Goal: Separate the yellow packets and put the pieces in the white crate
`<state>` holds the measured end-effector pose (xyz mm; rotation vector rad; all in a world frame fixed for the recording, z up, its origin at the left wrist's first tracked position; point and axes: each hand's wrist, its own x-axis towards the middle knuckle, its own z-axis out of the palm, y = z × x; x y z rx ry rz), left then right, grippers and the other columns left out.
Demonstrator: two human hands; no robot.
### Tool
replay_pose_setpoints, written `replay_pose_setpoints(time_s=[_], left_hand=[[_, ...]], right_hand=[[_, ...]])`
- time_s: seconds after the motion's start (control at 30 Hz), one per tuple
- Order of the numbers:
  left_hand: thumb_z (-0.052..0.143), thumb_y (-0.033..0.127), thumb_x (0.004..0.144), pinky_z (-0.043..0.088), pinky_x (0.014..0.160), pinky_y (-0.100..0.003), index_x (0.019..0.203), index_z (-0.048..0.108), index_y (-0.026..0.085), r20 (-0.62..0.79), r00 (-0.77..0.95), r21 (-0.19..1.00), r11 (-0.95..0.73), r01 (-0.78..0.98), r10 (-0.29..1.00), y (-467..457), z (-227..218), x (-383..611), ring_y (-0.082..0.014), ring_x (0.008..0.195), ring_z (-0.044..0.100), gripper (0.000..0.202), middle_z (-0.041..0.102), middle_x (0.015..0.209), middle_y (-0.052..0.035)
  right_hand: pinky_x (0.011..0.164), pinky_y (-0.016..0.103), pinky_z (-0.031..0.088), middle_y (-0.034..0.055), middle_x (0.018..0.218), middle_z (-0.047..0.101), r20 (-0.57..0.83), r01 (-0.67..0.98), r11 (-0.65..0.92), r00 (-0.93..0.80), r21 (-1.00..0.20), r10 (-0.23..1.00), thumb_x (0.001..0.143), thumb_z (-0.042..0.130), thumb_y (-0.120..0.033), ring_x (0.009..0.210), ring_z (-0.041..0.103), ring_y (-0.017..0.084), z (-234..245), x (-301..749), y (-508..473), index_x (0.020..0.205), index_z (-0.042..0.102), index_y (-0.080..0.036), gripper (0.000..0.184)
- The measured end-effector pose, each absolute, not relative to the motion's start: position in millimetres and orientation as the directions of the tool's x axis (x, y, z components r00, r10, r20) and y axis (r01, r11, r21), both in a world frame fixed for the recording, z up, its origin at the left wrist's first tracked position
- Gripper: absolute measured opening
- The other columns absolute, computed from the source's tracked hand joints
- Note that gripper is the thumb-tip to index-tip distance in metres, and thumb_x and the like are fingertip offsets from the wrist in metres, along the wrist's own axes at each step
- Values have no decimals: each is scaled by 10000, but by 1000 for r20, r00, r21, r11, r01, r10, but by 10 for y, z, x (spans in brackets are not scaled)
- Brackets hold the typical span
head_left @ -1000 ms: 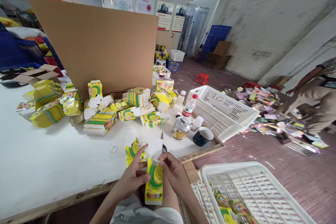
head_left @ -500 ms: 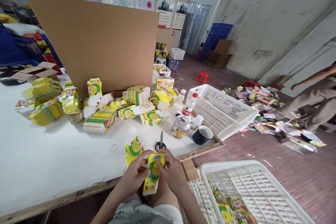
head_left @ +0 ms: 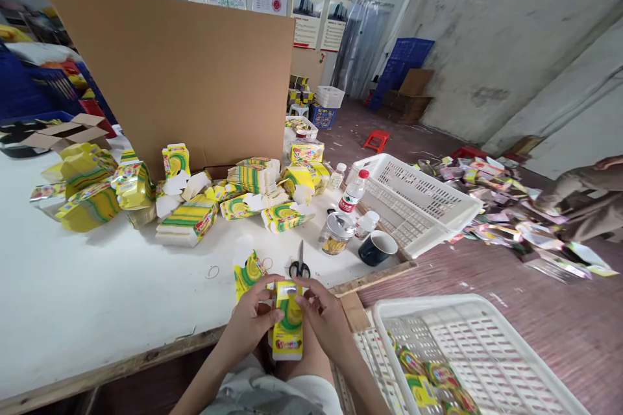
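Above my lap, at the table's front edge, I hold a small yellow and green carton (head_left: 289, 324) between both hands. My left hand (head_left: 250, 318) grips its left side, with the thumb on the front face. My right hand (head_left: 324, 314) is closed on the upper right side, fingers near the top end. Just beyond them lie black-handled scissors (head_left: 300, 266), blades pointing away. A loose, flattened yellow carton (head_left: 249, 275) rests on the table behind my left hand, with rubber bands around it.
Stacks of flat yellow cartons (head_left: 187, 220) line a tall cardboard sheet (head_left: 175, 78). At right stand a water bottle (head_left: 353, 193), a clear jar (head_left: 337, 233) and a dark mug (head_left: 378, 248). A white crate (head_left: 467, 301) holding cartons sits low right. A person (head_left: 584, 194) is beside scattered packaging (head_left: 516, 207).
The carton in my hands has turned slightly more upright, its lower end shifting right. My hands keep their hold. At far right the other person has bent lower and moved the arm.
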<state>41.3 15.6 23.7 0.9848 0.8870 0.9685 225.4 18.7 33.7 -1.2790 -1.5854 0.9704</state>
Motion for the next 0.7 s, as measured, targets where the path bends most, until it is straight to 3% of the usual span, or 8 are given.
replay_pose_setpoints(time_s=[0.07, 0.2, 0.3, 0.37, 0.43, 0.57, 0.63, 0.7], left_hand=[[762, 217, 763, 534, 661, -288, 1217, 558, 227, -142, 293, 950, 213, -228, 945, 164, 242, 454, -174, 669, 694, 499, 754, 984, -57], [733, 242, 806, 544, 719, -300, 1252, 540, 227, -91, 364, 946, 194, -259, 927, 171, 311, 546, -199, 785, 718, 487, 744, 1061, -78], [732, 272, 813, 551, 723, -310, 1269, 538, 227, -79, 436, 939, 214, -269, 896, 159, 353, 615, -211, 800, 728, 497, 749, 1053, -84], [708, 292, 834, 558, 774, -336, 1284, 537, 232, -67, 442, 948, 194, -251, 895, 157, 322, 628, -232, 872, 729, 486, 744, 1088, -98], [692, 306, 845, 529, 920, -401, 1301, 553, 240, -44, 374, 982, 109, -157, 926, 177, 225, 579, -272, 1042, 693, 482, 720, 1172, -117], [738, 290, 783, 253, 1172, -548, 1259, 644, 255, 11, 51, 987, -19, 161, 999, 256, -100, 330, -360, 1341, 479, 487, 610, 1376, -135], [754, 256, 749, 110, 1197, -595, 1201, 690, 240, 0, 4, 983, -1, 185, 1000, 279, -259, 232, -398, 1366, 437, 457, 635, 1338, -147], [765, 219, 720, 77, 1198, -596, 1170, 714, 237, -13, 5, 983, 12, 181, 1000, 282, -375, 201, -412, 1373, 426, 453, 659, 1312, -143]], right_hand=[[650, 261, 507, 67, 947, 720, 130, 219, 143, -75, -965, 989, 875, 617, -381, 784, 664, 196, 300, 2244, 158, 928, 708, -217, 195], [685, 287, 538, 46, 887, 713, 111, 96, 107, 44, -990, 993, 891, 624, -436, 764, 666, 198, 257, 2187, 102, 1173, 615, -222, 354], [722, 314, 552, 60, 901, 724, 81, 49, 79, 39, -996, 996, 891, 623, -460, 799, 678, 217, 303, 2229, 91, 1119, 647, -218, 334], [723, 334, 551, 68, 884, 723, 85, 151, 80, 31, -985, 996, 886, 617, -454, 798, 674, 232, 380, 2395, 77, 1037, 679, -214, 290], [724, 373, 533, 79, 879, 716, 143, 396, 91, 102, -914, 984, 882, 588, -444, 786, 653, 251, 480, 2706, 44, 1011, 706, -222, 283], [891, 583, 412, 161, 966, 676, 400, 848, -19, 269, -530, 876, 822, 533, -449, 941, 581, 372, 588, 3376, 13, 950, 758, -211, 353], [935, 615, 374, 192, 1012, 669, 372, 831, -35, 285, -555, 883, 792, 548, -450, 1017, 559, 404, 504, 3409, 79, 960, 757, -188, 375], [983, 575, 378, 175, 1035, 694, 211, 684, -4, 231, -729, 950, 774, 590, -407, 1058, 570, 381, 308, 3140, 199, 942, 750, -198, 312]])
